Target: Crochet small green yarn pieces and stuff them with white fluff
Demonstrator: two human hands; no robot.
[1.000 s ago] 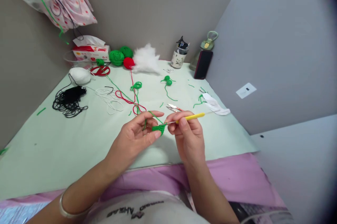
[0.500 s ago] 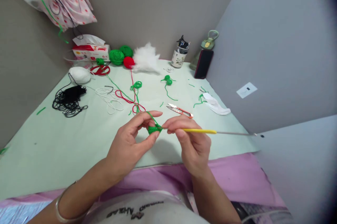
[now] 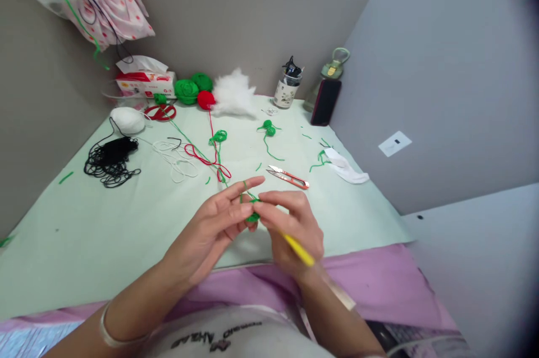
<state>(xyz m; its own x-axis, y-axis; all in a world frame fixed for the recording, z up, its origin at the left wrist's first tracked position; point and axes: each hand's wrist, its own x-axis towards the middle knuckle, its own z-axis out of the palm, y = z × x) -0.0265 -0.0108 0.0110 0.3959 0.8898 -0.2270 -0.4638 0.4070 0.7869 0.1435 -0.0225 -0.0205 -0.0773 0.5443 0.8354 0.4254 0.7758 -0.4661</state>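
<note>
In the head view, lower centre, my left hand (image 3: 214, 220) pinches the small green crocheted yarn piece (image 3: 253, 217), where my right hand (image 3: 296, 230), wrapped around the slim yellow-handled hook (image 3: 300, 250), meets it. I should hold the thin green strand (image 3: 245, 184) evenly taut.

A pale, silvery bangle (image 3: 110, 340) circles the forearm (image 3: 143, 293) behind the left hand (image 3: 217, 217). Nearer the body than the right hand (image 3: 295, 229), a whitish top (image 3: 256, 333) bears dark lettering (image 3: 193, 339) and a small dark motif (image 3: 220, 345).
</note>
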